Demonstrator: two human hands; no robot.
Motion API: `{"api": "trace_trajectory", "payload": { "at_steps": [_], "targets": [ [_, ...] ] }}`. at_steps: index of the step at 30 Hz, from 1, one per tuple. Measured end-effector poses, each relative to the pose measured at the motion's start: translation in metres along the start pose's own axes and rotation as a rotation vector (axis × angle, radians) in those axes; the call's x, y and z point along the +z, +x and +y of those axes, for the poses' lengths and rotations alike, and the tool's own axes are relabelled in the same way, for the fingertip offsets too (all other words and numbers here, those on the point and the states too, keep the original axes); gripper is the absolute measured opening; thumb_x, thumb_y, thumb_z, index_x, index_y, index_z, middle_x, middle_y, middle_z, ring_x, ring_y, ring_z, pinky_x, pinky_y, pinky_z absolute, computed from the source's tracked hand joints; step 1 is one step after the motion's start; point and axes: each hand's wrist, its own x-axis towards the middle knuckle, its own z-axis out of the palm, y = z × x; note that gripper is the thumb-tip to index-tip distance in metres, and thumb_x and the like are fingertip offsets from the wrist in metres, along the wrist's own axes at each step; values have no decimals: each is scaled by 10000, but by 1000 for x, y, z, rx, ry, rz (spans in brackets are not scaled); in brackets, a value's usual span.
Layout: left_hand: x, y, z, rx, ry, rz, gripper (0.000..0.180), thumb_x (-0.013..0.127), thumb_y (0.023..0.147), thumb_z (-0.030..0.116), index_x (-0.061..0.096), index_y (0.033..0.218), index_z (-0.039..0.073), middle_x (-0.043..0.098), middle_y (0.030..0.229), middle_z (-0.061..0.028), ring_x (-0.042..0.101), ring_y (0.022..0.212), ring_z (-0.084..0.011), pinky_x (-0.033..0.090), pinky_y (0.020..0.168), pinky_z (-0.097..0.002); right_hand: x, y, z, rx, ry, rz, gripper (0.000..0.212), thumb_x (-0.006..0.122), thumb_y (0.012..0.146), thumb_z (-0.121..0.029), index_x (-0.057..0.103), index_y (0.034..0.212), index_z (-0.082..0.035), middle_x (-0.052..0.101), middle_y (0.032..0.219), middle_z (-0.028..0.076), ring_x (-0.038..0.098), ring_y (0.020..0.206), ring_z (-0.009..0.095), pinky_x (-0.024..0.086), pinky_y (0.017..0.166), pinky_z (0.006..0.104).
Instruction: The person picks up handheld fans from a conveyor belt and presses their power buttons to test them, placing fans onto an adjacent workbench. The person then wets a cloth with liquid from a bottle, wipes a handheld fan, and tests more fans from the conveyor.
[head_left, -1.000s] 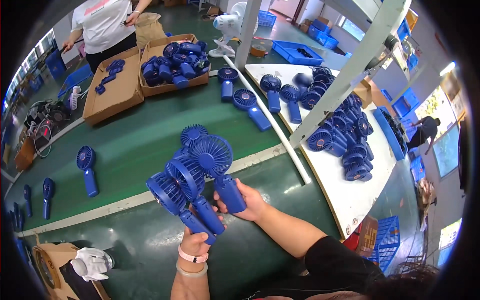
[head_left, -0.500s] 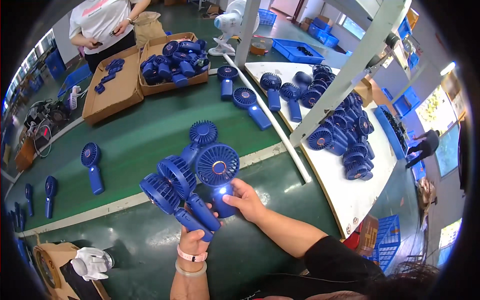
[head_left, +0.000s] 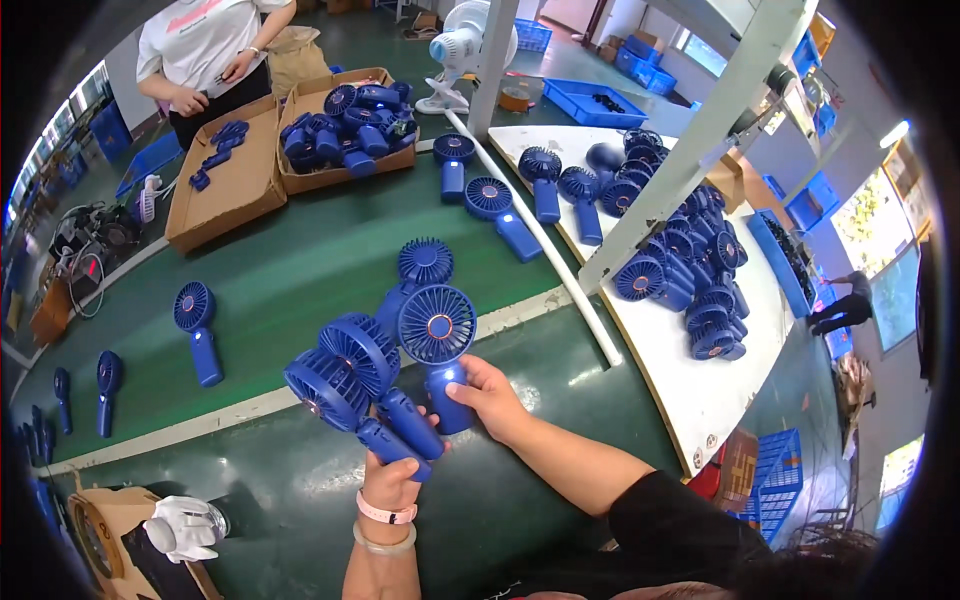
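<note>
Two blue handheld fans point(head_left: 360, 355) with slatted round heads are gripped together by their handles in my left hand point(head_left: 392, 478), heads tilted up and to the left. My right hand point(head_left: 490, 395) is closed on the handle of another blue handheld fan point(head_left: 437, 325), its head upright and its thumb side near a small white light. The left fingertips come close to this fan's handle; whether they touch it I cannot tell. Just behind, a further blue fan point(head_left: 425, 262) lies on the green belt, its handle partly hidden by the held fans.
More fans lie along the green conveyor belt point(head_left: 290, 270). Cardboard trays point(head_left: 225, 200) of fans stand at the far left, with a person beyond. A white pole point(head_left: 540, 235) and slanted post point(head_left: 690, 150) border the white board point(head_left: 640, 340) piled with fans. A white figurine point(head_left: 183, 528) stands near left.
The fans on the belt have shifted slightly to the right. Both hands keep their holds, and the held fans have barely moved. Across the belt, the person's hands have shifted a little.
</note>
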Motion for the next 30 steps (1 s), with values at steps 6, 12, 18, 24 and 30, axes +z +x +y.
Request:
{"api": "trace_trajectory", "payload": {
  "at_steps": [6, 12, 18, 24, 30],
  "targets": [
    [3, 1, -1, 36, 111, 8, 848, 688, 593, -3, 283, 1322, 150, 409, 1253, -90, 432, 1168, -295, 478, 846, -512, 3, 0, 2, -15, 15, 22, 327, 534, 834, -37, 450, 1149, -13, 567, 979, 31, 538, 869, 81, 438, 802, 238],
    [15, 1, 5, 55, 186, -9, 859, 730, 584, 48, 284, 1316, 104, 436, 1204, -86, 486, 1075, -274, 480, 845, -445, 5, -1, 1, 6, 31, -23, 329, 518, 839, -24, 440, 1158, -32, 586, 1023, 87, 586, 883, 150, 472, 824, 307],
    [21, 3, 4, 70, 260, -18, 770, 737, 593, 61, 349, 1258, 43, 511, 1117, -105, 571, 946, -262, 477, 845, -383, 12, -3, 3, -58, 41, -67, 378, 523, 862, -81, 374, 1208, -42, 554, 1037, 57, 574, 845, 120, 494, 739, 282],
    [21, 9, -13, 429, 1204, -270, 529, 680, 644, -12, 484, 1133, 33, 548, 1072, -100, 545, 966, -217, 454, 830, -333, 27, -27, 7, -399, -417, -260, 1051, 747, 659, -186, 11, 1389, -8, 275, 1347, 147, 272, 1255, 210, 227, 1052, 352],
    [8, -6, -27, -105, 800, -359, 707, 699, 657, -29, 349, 1269, 30, 413, 1267, -117, 450, 1135, -236, 399, 940, -365, -1, -78, -18, -402, -770, 39, 870, 771, 557, -305, 339, 1237, 22, 375, 1197, 239, 393, 1128, 378, 313, 989, 400]
  ]
}}
